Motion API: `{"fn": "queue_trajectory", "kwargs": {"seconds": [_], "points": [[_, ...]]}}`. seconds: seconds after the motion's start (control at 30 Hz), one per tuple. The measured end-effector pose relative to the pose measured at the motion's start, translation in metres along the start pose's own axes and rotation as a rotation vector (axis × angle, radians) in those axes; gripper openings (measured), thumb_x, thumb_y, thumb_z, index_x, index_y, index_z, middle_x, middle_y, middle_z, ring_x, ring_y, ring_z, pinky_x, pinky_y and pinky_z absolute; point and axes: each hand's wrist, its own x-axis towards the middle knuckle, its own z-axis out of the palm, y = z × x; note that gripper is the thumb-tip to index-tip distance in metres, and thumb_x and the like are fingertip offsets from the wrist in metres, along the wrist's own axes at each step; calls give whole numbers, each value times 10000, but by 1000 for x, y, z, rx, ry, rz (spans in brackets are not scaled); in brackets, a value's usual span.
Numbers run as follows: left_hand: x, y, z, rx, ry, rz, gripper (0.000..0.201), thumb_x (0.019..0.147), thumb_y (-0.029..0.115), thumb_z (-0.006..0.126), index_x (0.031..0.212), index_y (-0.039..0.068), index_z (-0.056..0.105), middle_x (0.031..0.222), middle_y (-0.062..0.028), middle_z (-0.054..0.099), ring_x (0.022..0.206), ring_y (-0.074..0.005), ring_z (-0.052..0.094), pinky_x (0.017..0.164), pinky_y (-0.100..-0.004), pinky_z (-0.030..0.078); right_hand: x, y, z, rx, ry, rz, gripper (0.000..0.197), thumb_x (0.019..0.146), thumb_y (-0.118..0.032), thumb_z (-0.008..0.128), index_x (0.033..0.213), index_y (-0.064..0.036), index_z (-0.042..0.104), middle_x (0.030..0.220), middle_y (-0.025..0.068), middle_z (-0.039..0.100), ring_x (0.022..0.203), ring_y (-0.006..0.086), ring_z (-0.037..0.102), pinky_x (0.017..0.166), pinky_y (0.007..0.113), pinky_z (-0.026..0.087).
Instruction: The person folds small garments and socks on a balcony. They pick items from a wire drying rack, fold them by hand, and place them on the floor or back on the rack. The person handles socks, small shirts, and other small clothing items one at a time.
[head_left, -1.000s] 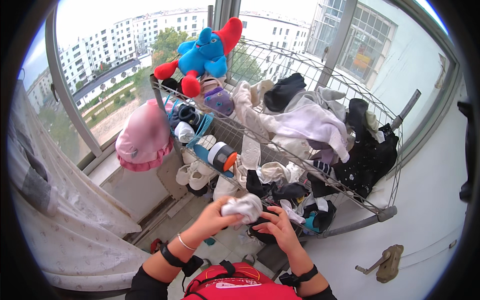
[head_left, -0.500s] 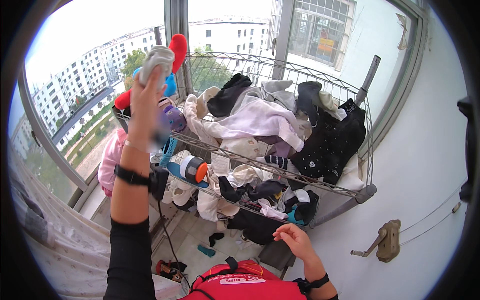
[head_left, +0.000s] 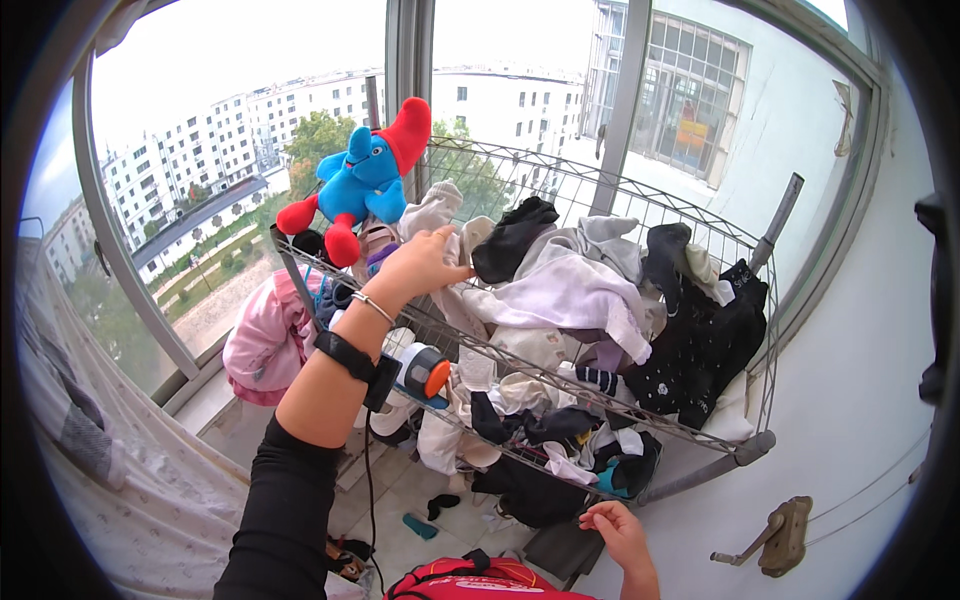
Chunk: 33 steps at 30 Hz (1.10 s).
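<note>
My left hand (head_left: 425, 264) reaches over the upper tier of a wire rack, its thumb spread from its fingers. Just past the fingertips a crumpled whitish-grey sock (head_left: 437, 204) sits at the rack's left end, apparently touched by them. Beside it perches a plush toy (head_left: 357, 178), blue with a red hat and red feet. Black socks (head_left: 515, 240), a pale lilac garment (head_left: 570, 275) and a black spotted garment (head_left: 690, 350) lie to the right. Low in front of the rack, my right hand (head_left: 617, 530) hangs with loosely bent fingers and nothing in it.
The wire rack (head_left: 600, 392) holds more socks on its lower tier. A round orange-and-white object (head_left: 425, 371) is near its left side. A pink garment (head_left: 268, 338) hangs farther left. A teal sock (head_left: 421, 526) lies on the floor; a hand crank (head_left: 785, 537) is on the right wall.
My left hand has come down and right from in front of the plush toy, bringing the whitish-grey sock to the rack. The toy shows fully now. The view has shifted left.
</note>
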Motion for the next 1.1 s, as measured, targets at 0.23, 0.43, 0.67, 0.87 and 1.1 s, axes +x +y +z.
{"fn": "queue_trajectory", "kwargs": {"seconds": [0.23, 0.43, 0.67, 0.87, 1.1], "points": [[17, 15, 26, 68, 50, 70, 447, 746, -13, 597, 1189, 46, 605, 1144, -272, 544, 999, -426, 614, 864, -448, 519, 9, 7, 17, -4, -124, -4, 181, 987, -74, 529, 1139, 16, 571, 1046, 105, 666, 982, 156, 649, 880, 276, 518], [21, 61, 2, -320, 289, 354, 356, 734, -43, 516, 1062, 29, 634, 1101, -184, 611, 1106, -341, 558, 979, -384, 423, 4, 13, 13, -96, -127, 8, 200, 984, -106, 541, 1146, 1, 587, 1062, 84, 675, 973, 123, 645, 864, 250, 501], [24, 187, 29, -606, 358, 602, 310, 799, -35, 541, 1093, 13, 626, 1238, -149, 580, 1176, -301, 538, 1032, -352, 405, 1, 24, 0, -192, -98, 10, 213, 977, -142, 557, 1145, -15, 594, 1057, 90, 694, 953, 128, 658, 843, 259, 506], [-6, 256, 79, -336, -17, 671, 579, 888, 281, 684, 1376, 46, 480, 1498, -295, 292, 1228, -465, 507, 1025, -435, 445, -3, 31, -12, -161, -92, 58, 185, 978, -69, 540, 1138, 14, 584, 1062, 83, 666, 980, 124, 641, 881, 248, 501], [-42, 233, 54, -324, -62, 859, 514, 898, 293, 672, 1331, 50, 539, 1453, -277, 391, 1323, -415, 430, 1087, -429, 376, -6, 32, -18, -156, -60, 49, 190, 967, -94, 566, 1121, 11, 602, 1025, 86, 693, 947, 126, 666, 847, 257, 519]]}}
